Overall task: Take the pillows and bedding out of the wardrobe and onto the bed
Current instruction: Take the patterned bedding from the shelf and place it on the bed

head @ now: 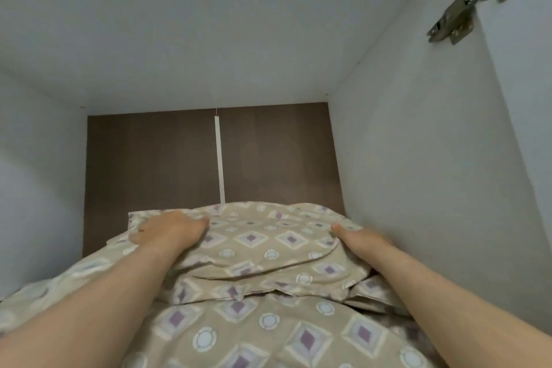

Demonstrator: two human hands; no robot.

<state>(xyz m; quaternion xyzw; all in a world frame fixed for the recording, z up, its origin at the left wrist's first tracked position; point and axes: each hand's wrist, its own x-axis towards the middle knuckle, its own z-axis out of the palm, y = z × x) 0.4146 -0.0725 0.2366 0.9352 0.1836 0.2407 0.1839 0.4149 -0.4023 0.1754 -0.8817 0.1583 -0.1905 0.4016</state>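
A beige pillow (263, 236) with purple diamonds and pale circles lies on top of a stack inside the wardrobe compartment. More bedding (263, 326) in the same print fills the shelf below and in front of it. My left hand (167, 230) lies flat on the pillow's far left corner, fingers curled over its back edge. My right hand (355, 237) grips the pillow's right edge, thumb on top and fingers hidden under the fabric. Both forearms reach in from the bottom corners of the view.
The wardrobe has white side walls (418, 188), a white ceiling panel and a dark brown back panel (155, 158) with a white vertical strip (219, 158). A metal door hinge (475, 0) sits at the upper right. The pillow presses close to the right wall.
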